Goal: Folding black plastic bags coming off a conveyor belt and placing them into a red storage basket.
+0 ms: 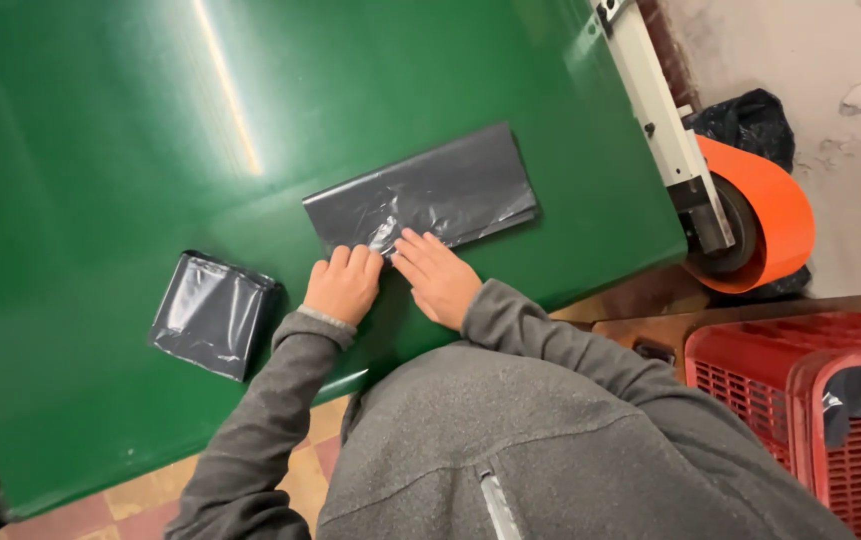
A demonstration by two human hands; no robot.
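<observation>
While flat, both hands (390, 280) press folded grey bag (430, 195) | green table (100, 130)

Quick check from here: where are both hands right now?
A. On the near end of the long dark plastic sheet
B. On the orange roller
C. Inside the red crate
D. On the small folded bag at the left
A: the left hand and right hand both press on the near end of the long plastic sheet, while the small folded bag lies untouched to the left.
</observation>
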